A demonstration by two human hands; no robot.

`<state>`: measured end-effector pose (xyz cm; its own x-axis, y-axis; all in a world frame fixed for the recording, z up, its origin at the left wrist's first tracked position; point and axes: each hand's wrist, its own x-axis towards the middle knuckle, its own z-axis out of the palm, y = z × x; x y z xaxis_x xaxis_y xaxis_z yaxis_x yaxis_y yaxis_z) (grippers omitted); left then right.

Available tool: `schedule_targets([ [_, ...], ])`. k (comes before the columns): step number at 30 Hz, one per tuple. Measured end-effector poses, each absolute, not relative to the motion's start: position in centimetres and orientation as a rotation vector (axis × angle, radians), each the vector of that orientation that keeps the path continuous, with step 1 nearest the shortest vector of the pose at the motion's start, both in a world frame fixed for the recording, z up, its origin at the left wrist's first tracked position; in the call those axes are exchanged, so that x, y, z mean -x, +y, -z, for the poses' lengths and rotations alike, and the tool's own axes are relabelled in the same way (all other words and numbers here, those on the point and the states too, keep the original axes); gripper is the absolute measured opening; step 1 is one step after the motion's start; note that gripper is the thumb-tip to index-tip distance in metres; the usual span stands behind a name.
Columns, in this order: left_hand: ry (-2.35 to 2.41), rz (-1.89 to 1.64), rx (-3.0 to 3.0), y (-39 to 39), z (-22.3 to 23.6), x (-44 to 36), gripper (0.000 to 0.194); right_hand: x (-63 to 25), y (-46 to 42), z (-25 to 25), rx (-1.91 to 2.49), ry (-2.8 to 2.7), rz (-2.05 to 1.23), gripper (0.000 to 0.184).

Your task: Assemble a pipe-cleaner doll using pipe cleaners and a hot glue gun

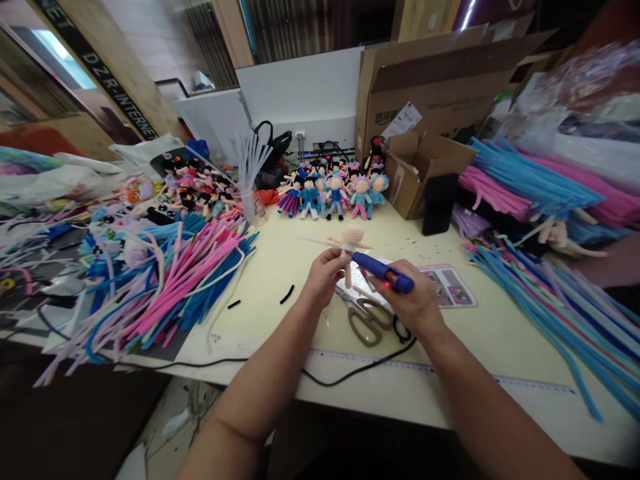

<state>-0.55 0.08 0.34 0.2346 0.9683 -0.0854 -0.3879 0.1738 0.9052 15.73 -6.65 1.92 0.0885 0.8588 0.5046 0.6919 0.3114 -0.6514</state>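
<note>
Between the fingers of my left hand point(326, 275) is a small beige doll body point(353, 235) with a round head and thin arms, held upright above the table. A thin pale strip point(313, 240) sticks out to the left near it. My right hand point(414, 297) grips a blue glue gun point(379, 268), its nozzle pointing left at the doll's torso. A red light glows on the gun's underside. Below the hands lie scissors point(367, 321) with grey-brown handles, partly over a white sheet. Two short black pieces, one of them a curved black stem point(287, 294), rest left of my left hand.
Fuzzy pipe cleaners point(170, 280) are heaped at left; more blue stems point(530, 300) lie at right. Finished dolls point(335, 193) stand at the back beside a cardboard box point(425, 167). Clear glue sticks point(249, 167) stand in a cup. A black cord point(330, 383) crosses the table's front edge.
</note>
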Motion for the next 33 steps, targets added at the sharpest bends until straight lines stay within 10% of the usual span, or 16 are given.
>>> schedule_targets([
  [33,0.779,-1.130,-0.844,-0.01,-0.85,0.43,0.021,-15.81,-6.44,-1.92,1.469,-1.594,-0.242,0.028],
])
